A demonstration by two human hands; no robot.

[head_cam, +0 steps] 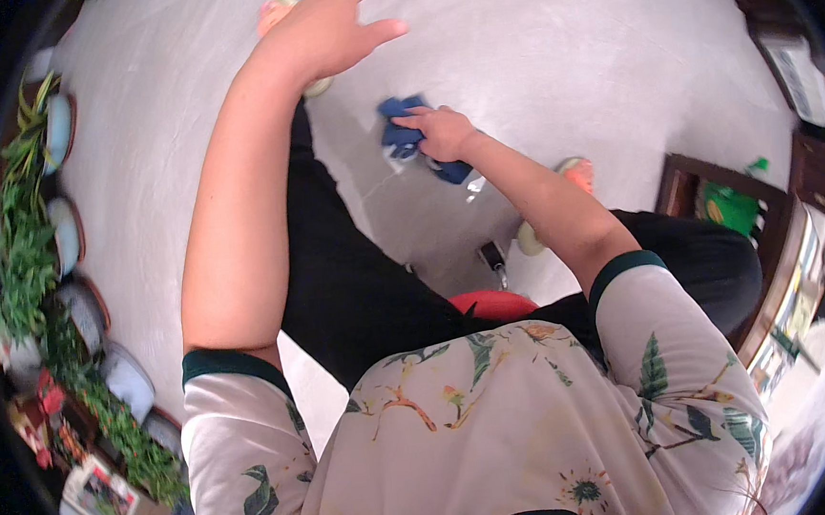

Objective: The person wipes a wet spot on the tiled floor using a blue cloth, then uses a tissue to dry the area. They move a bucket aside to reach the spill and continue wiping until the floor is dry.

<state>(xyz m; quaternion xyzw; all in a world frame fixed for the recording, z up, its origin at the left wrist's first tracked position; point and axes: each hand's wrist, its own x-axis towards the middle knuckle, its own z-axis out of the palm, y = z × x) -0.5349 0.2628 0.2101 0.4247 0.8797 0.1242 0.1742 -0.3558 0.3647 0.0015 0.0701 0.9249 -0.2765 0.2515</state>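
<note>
A crumpled dark-blue cloth (399, 108) lies on the pale grey floor (512, 42) between my feet. My right hand (447, 134) is down on it, gripping part of it, with fingers spread over its left part. A fold of the cloth sticks out below the palm. My left hand (335, 29) hangs in the air over my left shoe (273, 14), holding nothing, its thumb and fingers apart. That shoe is mostly hidden behind the hand and wrist.
I sit on a red stool seat (494, 302); one caster (491, 254) shows. Several potted plants (25, 263) line the left. At right are my orange shoe (579, 174), a dark wooden frame (673, 182) with a green item (731, 210), and dark furniture (819, 171).
</note>
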